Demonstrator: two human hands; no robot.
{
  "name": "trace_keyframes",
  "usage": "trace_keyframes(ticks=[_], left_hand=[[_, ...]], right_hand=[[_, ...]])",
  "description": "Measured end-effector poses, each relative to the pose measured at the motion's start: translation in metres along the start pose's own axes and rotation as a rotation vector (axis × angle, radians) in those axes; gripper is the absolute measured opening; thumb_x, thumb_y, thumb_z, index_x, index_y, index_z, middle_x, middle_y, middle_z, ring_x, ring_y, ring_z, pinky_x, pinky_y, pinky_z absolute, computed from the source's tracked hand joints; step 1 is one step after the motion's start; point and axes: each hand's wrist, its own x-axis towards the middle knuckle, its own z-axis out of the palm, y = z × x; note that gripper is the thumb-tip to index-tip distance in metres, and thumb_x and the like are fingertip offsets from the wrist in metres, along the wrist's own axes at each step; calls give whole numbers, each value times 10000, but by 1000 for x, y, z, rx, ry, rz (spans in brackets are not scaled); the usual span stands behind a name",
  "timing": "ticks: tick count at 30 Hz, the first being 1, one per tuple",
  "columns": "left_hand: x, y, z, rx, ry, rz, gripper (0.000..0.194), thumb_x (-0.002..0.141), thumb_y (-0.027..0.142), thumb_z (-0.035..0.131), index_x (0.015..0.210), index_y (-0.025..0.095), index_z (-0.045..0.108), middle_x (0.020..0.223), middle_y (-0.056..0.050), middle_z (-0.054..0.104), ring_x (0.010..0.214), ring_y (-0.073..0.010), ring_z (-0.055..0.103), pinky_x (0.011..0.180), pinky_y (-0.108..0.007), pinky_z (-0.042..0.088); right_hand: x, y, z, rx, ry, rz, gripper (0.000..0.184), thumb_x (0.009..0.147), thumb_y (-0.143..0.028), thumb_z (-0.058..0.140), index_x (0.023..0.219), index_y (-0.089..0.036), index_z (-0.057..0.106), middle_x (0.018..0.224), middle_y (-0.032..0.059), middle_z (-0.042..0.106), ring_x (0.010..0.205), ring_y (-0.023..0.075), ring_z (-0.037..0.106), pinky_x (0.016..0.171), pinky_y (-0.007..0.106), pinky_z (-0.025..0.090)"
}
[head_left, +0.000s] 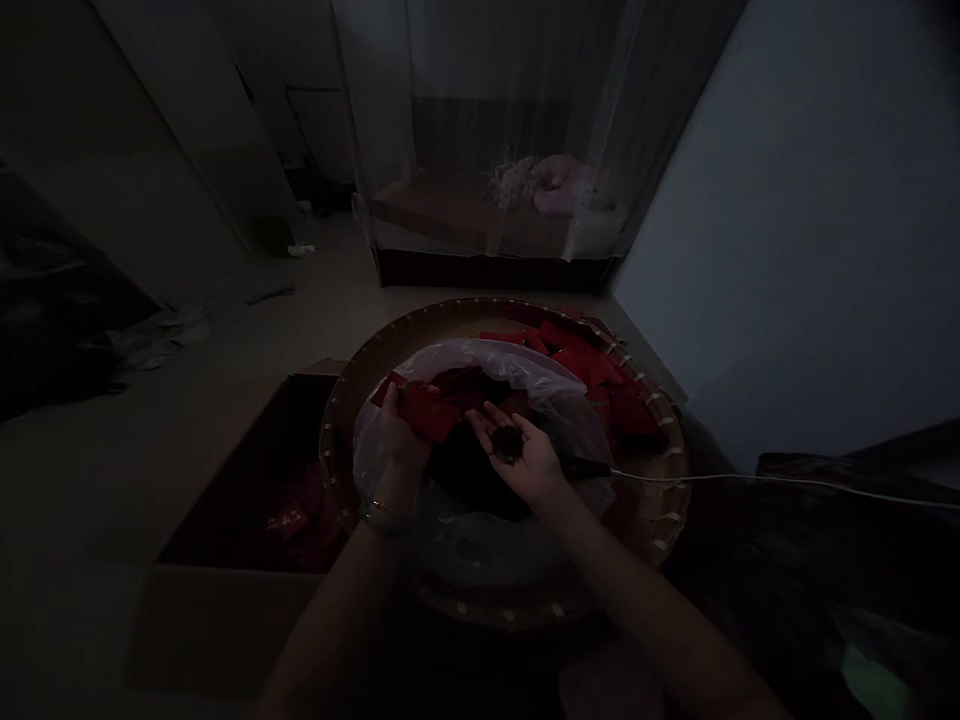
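Observation:
The room is very dim. My left hand (397,432) is closed on a small red packet (422,408), held over a clear plastic bag (525,372) that lies in a round woven tray (390,345). My right hand (521,455) is turned palm up with its fingers spread, and a small dark lump (508,441) rests in the palm. Dark material fills the bag beneath both hands. More red packets (589,365) are piled on the far right part of the tray. A bangle (386,512) circles my left wrist.
An open cardboard box (225,590) with red things inside stands left of the tray. A white cable (750,480) runs from the tray off to the right. A netted bed (487,215) stands at the back, and a wall (810,220) rises on the right.

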Motion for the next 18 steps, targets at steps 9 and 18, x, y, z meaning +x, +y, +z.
trace_keyframes(ticks=[9, 18], left_hand=[[4, -3, -8, -49, -76, -56, 284, 873, 370, 443, 777, 167, 617, 685, -16, 660, 631, -143, 629, 651, -271, 504], [4, -2, -8, 47, -39, -14, 264, 878, 380, 436, 799, 192, 603, 718, -9, 657, 681, -151, 620, 682, -275, 487]], right_hand=[[10, 7, -11, 13, 135, -53, 266, 868, -105, 387, 732, -154, 610, 690, 37, 642, 764, 133, 646, 870, 318, 541], [3, 6, -7, -32, 50, -5, 250, 836, -143, 407, 795, -129, 653, 763, 72, 701, 867, 169, 663, 861, 328, 540]])
